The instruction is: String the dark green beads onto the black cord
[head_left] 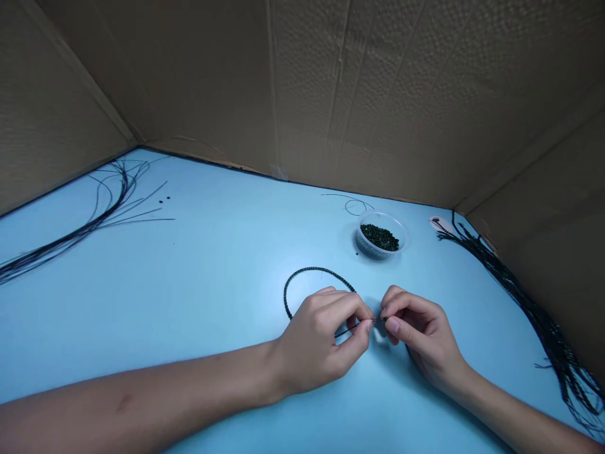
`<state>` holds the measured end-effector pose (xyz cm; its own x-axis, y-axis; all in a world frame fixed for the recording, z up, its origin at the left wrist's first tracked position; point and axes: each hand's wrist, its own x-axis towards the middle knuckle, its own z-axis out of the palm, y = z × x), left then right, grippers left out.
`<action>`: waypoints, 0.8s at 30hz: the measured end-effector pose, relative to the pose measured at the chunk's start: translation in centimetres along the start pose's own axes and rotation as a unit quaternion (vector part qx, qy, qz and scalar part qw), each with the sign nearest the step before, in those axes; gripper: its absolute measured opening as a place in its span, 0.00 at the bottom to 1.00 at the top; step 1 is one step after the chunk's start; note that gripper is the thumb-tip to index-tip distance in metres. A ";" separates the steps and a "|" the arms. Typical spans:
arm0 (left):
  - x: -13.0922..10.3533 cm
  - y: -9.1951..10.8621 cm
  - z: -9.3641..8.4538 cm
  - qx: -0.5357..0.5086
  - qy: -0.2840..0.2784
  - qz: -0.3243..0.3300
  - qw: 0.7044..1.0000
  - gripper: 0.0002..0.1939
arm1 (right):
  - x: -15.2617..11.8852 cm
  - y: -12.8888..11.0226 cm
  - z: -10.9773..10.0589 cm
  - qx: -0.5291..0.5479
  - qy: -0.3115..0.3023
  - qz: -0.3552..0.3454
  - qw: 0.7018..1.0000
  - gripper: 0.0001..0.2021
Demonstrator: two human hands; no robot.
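A dark beaded strand (312, 269) curves in a loop on the light blue table, partly hidden behind my left hand (328, 334). Between my left thumb and index finger is the thin dark cord, its tip pointing right. My right hand (423, 331) is just to the right, its thumb and fingertips pinched on a small dark bead (384, 319). A small gap separates the cord tip from the bead. Beyond the hands stands a clear round tub (375, 250) holding many small dark beads (379, 237).
Loose dark cords (106, 217) lie at the left, near two small dark bits. A thin curled cord (355, 205) rests behind the tub. A bundle of beaded strands (515, 293) lies at the right beside a pale round tag (440, 224). Cardboard walls (302, 94) surround the table.
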<state>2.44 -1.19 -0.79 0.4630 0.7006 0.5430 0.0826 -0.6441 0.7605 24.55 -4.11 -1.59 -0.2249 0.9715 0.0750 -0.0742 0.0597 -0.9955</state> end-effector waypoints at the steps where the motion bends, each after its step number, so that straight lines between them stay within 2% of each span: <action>1: 0.0 0.0 0.0 0.001 0.000 0.000 1.000 0.06 | 0.0 0.0 0.0 0.001 0.001 -0.001 1.000 0.02; 24: -0.1 -0.1 0.1 0.002 -0.001 0.000 1.000 0.06 | 0.0 -0.2 0.3 -0.011 0.014 -0.010 1.000 0.04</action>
<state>2.47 -1.19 -0.96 0.4648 0.7002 0.5420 0.0867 -0.6452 0.7591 24.29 -4.16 -1.37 -0.1962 0.9761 0.0933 -0.0566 0.0837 -0.9949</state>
